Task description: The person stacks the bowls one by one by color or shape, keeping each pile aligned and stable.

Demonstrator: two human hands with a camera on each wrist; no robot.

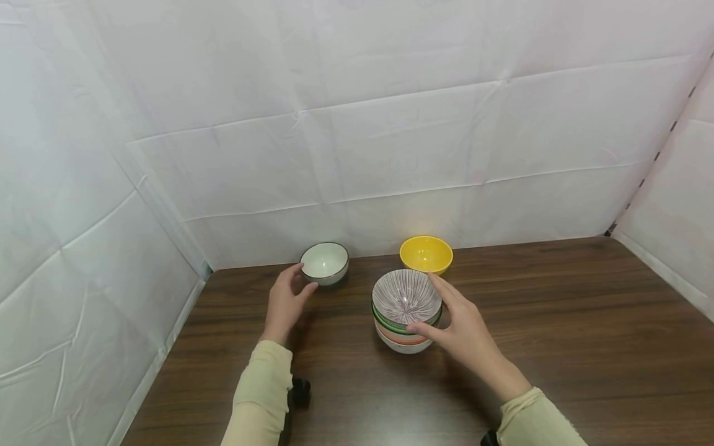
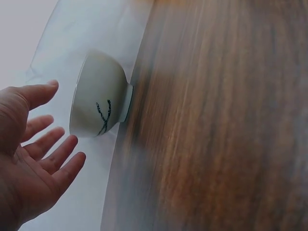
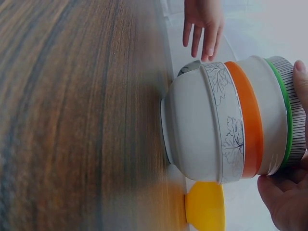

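Note:
A pale bowl with a dark rim stands near the back edge of the table. My left hand is beside it, fingers spread and apart from it in the left wrist view; a dark crossed-line mark shows on the bowl's outside. To the right, a striped bowl sits on top of a stack. My right hand holds its right side between thumb and fingers. Below it are a green-rimmed bowl, an orange-banded bowl and a white bowl with leaf drawings.
A yellow bowl stands behind the stack near the back edge. White sheeting rises behind and beside the dark wooden table.

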